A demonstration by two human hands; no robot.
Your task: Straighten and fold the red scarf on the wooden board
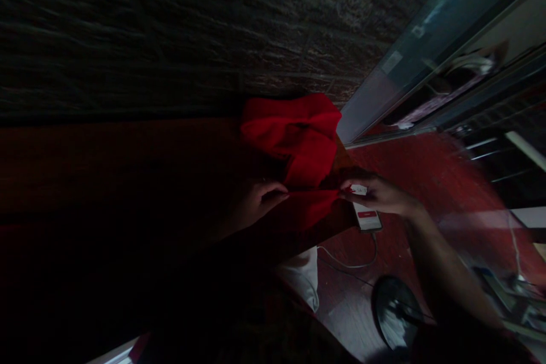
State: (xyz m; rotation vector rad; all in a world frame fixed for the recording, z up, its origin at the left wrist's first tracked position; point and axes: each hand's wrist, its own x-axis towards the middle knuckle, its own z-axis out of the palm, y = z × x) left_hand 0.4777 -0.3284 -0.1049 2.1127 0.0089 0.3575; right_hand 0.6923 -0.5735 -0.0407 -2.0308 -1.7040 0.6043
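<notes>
A red cloth lies bunched on a dark reddish surface in dim light. My left hand pinches the cloth's lower left edge with closed fingers. My right hand grips the lower right edge, where a small white tag shows at the fingertips. The edge is stretched between both hands. Under my right hand lies a phone with a lit screen and a cable plugged in.
A dark brick-patterned wall fills the top. A glass door or window frame slants at upper right. A white cloth and a round dark fan base sit on the floor below. The left side is too dark to read.
</notes>
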